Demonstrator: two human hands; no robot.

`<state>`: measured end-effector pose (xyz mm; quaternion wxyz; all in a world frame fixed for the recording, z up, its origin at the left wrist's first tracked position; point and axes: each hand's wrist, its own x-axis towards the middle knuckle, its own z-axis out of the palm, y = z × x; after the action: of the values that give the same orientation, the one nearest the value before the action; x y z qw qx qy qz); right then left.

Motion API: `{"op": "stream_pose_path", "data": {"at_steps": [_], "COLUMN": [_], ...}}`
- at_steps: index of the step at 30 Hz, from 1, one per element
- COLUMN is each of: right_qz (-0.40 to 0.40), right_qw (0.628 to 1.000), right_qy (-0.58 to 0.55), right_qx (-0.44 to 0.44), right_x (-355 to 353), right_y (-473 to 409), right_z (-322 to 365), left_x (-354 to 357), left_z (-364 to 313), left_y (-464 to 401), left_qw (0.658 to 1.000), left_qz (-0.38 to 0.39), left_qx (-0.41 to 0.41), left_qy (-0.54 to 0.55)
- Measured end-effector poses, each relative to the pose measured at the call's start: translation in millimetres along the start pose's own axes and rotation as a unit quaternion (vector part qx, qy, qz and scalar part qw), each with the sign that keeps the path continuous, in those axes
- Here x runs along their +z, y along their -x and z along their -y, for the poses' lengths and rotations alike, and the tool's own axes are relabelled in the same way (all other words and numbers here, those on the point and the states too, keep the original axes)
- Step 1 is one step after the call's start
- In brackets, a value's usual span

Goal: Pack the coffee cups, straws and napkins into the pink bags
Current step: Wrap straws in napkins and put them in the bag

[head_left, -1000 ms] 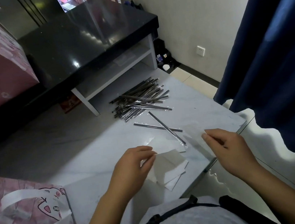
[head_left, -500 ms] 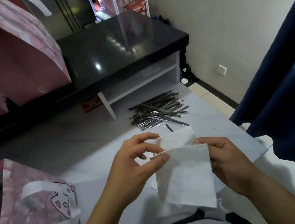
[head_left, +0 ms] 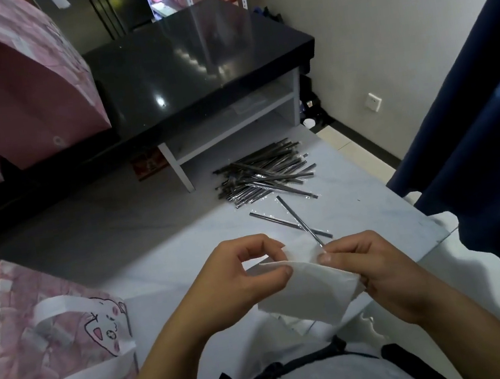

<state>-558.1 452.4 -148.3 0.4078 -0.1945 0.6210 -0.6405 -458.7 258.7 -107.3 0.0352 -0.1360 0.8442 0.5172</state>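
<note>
Head view, left to right. Far left: large pink patterned bag (head_left: 15,81) on the black low cabinet (head_left: 193,68), cut off by the upper and left edges. Lower left: pink bag with white handles and a cartoon cat face (head_left: 57,361), bottom cut off by the frame, contents hidden. Left hand (head_left: 242,283) above the pale marble-look table (head_left: 161,253), thumb and forefinger pinching the left edge of a white folded paper napkin (head_left: 308,293); remaining fingers curled above, so that grip is clamped on the napkin. Right hand (head_left: 379,270) pinching the napkin's upper right corner between thumb and fingers, likewise clamped; lower right of the napkin hidden behind that hand. Two loose dark straws in clear wrappers (head_left: 298,221) crossed on the table just beyond the hands, near end of one hidden behind the napkin and the right thumb. Farther back, heap of wrapped dark straws (head_left: 262,173), single pieces hard to count. Far right: dark blue curtain (head_left: 476,141), cut off by the frame. Coffee cups nowhere discernible.
</note>
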Motion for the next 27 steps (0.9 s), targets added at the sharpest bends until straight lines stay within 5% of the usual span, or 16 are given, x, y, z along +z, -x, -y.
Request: {"op": "stream_pose_path", "data": {"at_steps": [14, 19, 22, 27], "right_qz": [-0.012, 0.006, -0.008, -0.002], "right_qw": [0.999, 0.978, 0.986, 0.993], "right_qy": [0.037, 0.205, 0.157, 0.067], "right_qx": [-0.005, -0.037, -0.063, -0.100], "right_x": [8, 11, 17, 39], "right_y": [23, 19, 17, 14], "right_z": [7, 18, 35, 52], "left_x": [5, 0, -11, -31], "left_z": [1, -1, -1, -3], "left_y": [10, 21, 36, 76], "left_qw": [0.999, 0.999, 1.000, 0.986], "left_qz": [0.007, -0.012, -0.006, -0.157], "left_qx": [0.034, 0.049, 0.021, 0.064], "left_qy": [-0.022, -0.001, 0.021, -0.006]}}
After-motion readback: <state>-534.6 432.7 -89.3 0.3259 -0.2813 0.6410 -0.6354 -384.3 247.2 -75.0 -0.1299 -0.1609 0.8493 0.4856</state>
